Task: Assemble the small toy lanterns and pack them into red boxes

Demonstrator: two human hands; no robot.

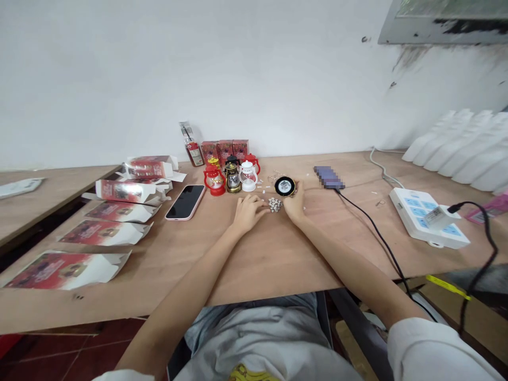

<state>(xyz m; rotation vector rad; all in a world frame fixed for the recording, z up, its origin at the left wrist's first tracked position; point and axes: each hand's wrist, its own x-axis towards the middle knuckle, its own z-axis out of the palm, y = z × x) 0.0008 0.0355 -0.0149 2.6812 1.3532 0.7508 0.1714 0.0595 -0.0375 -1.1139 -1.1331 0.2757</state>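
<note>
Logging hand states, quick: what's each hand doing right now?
Left hand: at the button cells; can't tell whether it grips one.
Right hand: holding a miniature lantern.

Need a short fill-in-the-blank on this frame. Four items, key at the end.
1. The round piece in the right hand has a broad ____ ring around its pale centre.
2. Small silvery discs lie between the right hand and the ____ hand.
3. In the front row, the bronze-coloured lantern stands between a red lantern and a ____ one.
4. The dark-screened phone has a ____ case.

Missing words: black; left; white; pink.
</note>
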